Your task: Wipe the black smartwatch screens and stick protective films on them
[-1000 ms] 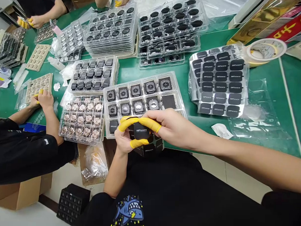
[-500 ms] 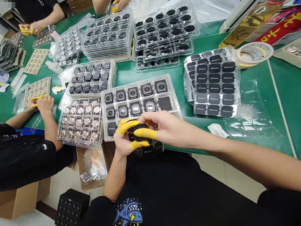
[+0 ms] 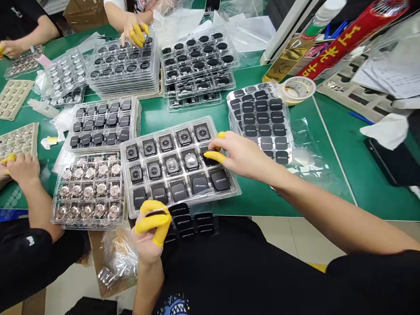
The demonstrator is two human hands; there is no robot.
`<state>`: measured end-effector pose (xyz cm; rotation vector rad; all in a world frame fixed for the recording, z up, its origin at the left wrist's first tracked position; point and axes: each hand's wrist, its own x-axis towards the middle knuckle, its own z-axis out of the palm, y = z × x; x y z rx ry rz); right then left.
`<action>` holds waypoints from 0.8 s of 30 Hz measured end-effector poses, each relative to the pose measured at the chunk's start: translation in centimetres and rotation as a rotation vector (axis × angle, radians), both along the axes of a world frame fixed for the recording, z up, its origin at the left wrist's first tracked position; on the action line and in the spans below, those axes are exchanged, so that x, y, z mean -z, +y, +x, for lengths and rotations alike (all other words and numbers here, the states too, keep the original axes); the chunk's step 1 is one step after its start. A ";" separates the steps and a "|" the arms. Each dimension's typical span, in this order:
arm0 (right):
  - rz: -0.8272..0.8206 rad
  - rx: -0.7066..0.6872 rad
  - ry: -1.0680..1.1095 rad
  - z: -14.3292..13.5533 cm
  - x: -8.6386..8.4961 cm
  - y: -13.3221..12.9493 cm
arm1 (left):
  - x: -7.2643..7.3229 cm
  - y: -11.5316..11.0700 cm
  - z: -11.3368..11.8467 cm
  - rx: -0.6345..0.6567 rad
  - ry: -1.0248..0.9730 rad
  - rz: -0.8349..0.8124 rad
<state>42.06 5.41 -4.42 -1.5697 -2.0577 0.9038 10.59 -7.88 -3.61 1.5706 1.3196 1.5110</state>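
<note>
A clear plastic tray (image 3: 229, 193) in front of me holds square black watch bodies in rows. Some show round sensor backs, while those in the near row have plain black faces with pale lettering. Over the right end of the middle row, my right hand (image 3: 227, 151), in yellow finger cots, pinches a black watch body (image 3: 208, 158) at its compartment. Below the tray's near edge, my left hand (image 3: 152, 226) is closed on a clear sheet of black lettered stickers (image 3: 194, 222). Its fingers hide one end of the sheet.
Left of the tray lies a tray of rose-gold watch parts (image 3: 88, 190), with a tray of black squares (image 3: 100, 124) behind it. Sticker sheets (image 3: 263, 118), a tape roll (image 3: 298, 89) and a phone (image 3: 396, 161) lie to the right. Co-workers' hands (image 3: 135, 31) work at the far side and left.
My hands have moved apart. The right carried the black watch body from the left hand up to the tray; the left moved down and left with the sticker sheet. The view shifted right.
</note>
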 end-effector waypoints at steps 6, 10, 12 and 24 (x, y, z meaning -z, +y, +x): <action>0.173 0.150 -0.217 -0.5 1.5 -0.1 | 0.9 -1.6 -2.4 -0.058 0.019 -0.027; 0.206 0.106 -0.207 -1.0 0.4 0.5 | 1.0 -1.7 -3.4 -0.059 0.047 -0.067; 0.212 -0.040 -0.188 -1.9 -0.6 0.6 | 0.9 -1.7 -3.7 -0.046 0.056 -0.092; 0.113 -0.306 -0.243 -5.0 -2.8 1.3 | -0.7 -0.9 -2.2 0.070 0.141 -0.167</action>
